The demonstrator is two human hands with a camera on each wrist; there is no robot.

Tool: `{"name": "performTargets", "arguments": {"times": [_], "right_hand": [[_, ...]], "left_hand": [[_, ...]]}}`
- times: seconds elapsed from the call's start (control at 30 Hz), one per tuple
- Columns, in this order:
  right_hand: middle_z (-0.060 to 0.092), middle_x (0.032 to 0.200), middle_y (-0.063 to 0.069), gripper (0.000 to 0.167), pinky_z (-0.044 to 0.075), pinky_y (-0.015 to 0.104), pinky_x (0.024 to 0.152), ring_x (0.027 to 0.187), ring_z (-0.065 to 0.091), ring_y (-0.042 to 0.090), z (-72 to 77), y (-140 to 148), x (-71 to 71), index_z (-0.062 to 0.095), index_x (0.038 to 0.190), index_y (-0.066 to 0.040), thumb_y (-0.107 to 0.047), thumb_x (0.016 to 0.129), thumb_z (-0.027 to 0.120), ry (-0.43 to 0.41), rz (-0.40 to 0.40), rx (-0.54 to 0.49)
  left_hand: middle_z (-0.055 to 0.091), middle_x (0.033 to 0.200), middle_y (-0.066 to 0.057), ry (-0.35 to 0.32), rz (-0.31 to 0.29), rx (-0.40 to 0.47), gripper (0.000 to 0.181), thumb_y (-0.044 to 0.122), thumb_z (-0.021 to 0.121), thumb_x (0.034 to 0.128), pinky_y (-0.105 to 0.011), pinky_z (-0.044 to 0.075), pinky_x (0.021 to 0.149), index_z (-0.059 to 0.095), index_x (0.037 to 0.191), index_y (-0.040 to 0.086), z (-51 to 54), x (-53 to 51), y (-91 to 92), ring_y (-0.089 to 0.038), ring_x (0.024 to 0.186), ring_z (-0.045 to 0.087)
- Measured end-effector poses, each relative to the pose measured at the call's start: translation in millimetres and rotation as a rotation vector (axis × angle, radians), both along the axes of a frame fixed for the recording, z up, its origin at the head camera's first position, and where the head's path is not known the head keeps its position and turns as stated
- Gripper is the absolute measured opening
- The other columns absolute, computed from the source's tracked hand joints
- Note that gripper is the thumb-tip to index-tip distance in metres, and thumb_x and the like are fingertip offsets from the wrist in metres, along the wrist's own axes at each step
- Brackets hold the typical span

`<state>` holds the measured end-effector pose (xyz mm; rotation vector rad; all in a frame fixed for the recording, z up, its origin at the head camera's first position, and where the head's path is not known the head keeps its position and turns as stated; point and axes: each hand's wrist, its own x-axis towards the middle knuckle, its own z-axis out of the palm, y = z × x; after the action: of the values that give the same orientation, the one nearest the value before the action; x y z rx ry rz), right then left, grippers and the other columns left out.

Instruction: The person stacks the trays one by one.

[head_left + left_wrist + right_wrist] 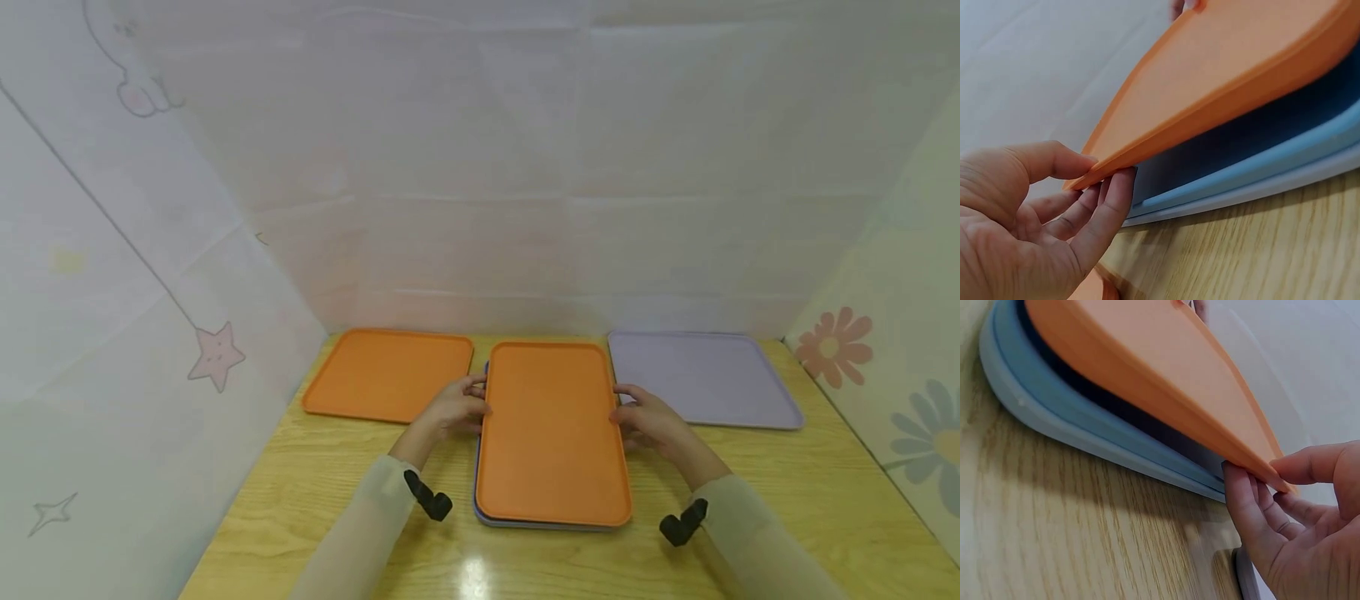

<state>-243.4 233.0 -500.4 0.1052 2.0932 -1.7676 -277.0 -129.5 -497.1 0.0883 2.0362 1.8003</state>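
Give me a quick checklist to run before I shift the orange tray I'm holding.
1. Left hand pinching the held tray: ok.
2. Right hand pinching its opposite edge: ok.
3. Nothing lying on the held tray: ok.
4. Held tray off to the side of the blue tray: not ok, it sits above it.
5. Gap all the way round beneath it: cannot tell, far end hidden.
6. Other orange tray and purple tray lying on the table: ok.

Most of the blue tray (1260,164) is hidden; the head view cuts your left sleeve (356,525) at seven o'clock.
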Motion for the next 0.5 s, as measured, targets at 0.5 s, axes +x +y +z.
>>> {"name": "performTargets", "arguments": {"times": [0.5], "right_hand": [[0.063, 0.101, 0.014, 0.074, 0.060, 0.038, 0.063, 0.073, 0.068, 0.019, -3.1, -14.5, -6.5, 0.028, 0.154, 0.004, -0.001, 0.089, 0.064, 0.008, 0.057, 0.083]], "left_hand": [[0.052, 0.124, -0.021, 0.026, -0.040, -0.130, 0.077, -0.004, 0.066, 0.0879, -0.059, 0.057, 0.085, 0.034, 0.157, 0.005, -1.1, -2.3, -5.9, -0.025, 0.089, 0.065]]}}
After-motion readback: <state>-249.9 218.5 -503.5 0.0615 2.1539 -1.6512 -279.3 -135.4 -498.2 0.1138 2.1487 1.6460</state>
